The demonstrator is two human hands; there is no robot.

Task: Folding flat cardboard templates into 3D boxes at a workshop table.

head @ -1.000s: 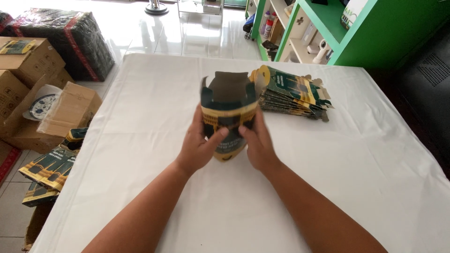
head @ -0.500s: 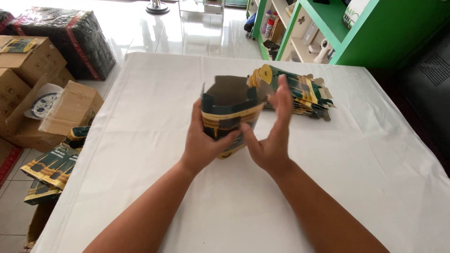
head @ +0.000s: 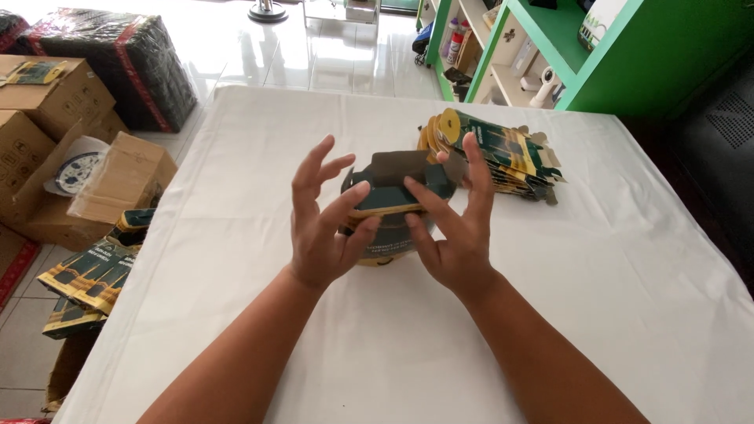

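Observation:
A dark green and yellow printed carton [head: 390,196] is held just above the white-covered table [head: 236,141], now partly pressed flat. My left hand [head: 318,235] grips its left side with thumb and forefinger while the other fingers spread upward. My right hand [head: 459,243] presses the carton's top flaps from the right with forefinger and thumb, the remaining fingers raised. A stack of flat cartons of the same print [head: 503,153] lies on the table just behind my right hand.
Brown cardboard boxes [head: 47,102] and a black wrapped bundle [head: 118,55] stand on the floor to the left. More flat printed cartons [head: 86,275] lie by the table's left edge. A green shelf unit [head: 550,47] stands at the back right.
The carton stood open and upright between both hands; now its top is folded down and it sits lower. My right hand came off it, then returned to the flaps. My left fingers have spread.

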